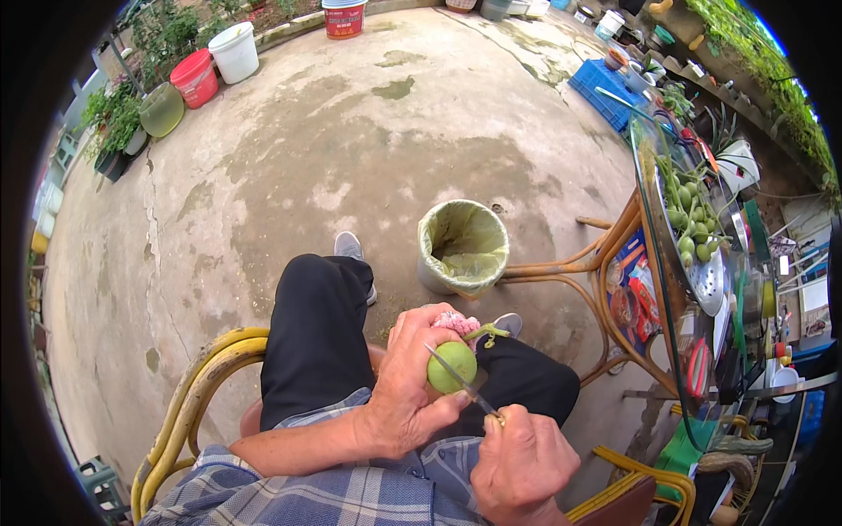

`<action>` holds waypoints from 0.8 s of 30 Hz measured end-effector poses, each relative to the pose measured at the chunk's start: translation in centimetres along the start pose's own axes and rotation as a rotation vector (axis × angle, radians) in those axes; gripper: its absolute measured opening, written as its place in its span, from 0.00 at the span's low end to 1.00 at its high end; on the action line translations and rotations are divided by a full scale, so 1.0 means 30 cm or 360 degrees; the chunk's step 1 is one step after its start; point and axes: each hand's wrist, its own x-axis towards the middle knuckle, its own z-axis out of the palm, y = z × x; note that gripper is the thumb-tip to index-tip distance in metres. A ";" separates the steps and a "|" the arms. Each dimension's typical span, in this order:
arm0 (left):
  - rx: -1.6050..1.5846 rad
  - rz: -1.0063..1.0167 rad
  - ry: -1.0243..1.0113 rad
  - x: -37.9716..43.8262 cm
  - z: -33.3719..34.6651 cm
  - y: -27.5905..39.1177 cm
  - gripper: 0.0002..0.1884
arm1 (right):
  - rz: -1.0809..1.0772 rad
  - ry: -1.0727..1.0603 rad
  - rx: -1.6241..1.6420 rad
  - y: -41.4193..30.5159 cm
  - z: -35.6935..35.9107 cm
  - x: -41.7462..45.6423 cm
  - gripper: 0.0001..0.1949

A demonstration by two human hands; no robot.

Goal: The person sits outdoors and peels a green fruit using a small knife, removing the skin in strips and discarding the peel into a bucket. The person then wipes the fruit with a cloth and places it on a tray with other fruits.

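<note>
My left hand (411,368) is closed around a round green fruit (447,373), perhaps a small melon or gourd, above my lap. A curly bit of green stem (488,333) sticks out beyond the fruit, beside a pink knitted cloth (455,323) at my fingers. In my right hand (524,460) is a small knife (478,398), gripped by its handle. Its thin blade lies across the face of the fruit, close to my left thumb. Whether the edge has entered the skin, I cannot tell.
A lined waste bin (429,271) stands on the concrete just beyond my knees. To the right, a glass-topped rattan table (648,263) carries a metal colander (709,289) of small green fruits (691,217). The arm of my rattan chair (177,407) curves at my left.
</note>
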 end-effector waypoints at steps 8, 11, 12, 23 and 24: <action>0.0016 -0.0034 -0.0018 -0.006 -0.001 0.002 0.26 | 0.0079 -0.0035 -0.0043 -0.001 -0.009 -0.015 0.13; 0.0070 -0.0029 0.0008 -0.005 0.005 0.001 0.25 | 0.0068 -0.0013 -0.0044 0.006 -0.007 -0.018 0.13; 0.0077 -0.0024 0.0000 -0.004 0.003 0.004 0.25 | 0.0058 0.0011 -0.0036 0.008 -0.005 -0.020 0.13; -0.0274 -0.0072 -0.0118 -0.003 -0.006 0.027 0.32 | 0.0131 0.0071 0.0154 0.000 -0.025 0.022 0.10; -0.0303 -0.0083 -0.0134 -0.006 -0.002 0.023 0.33 | 0.0119 0.0098 0.0184 -0.002 -0.026 0.030 0.10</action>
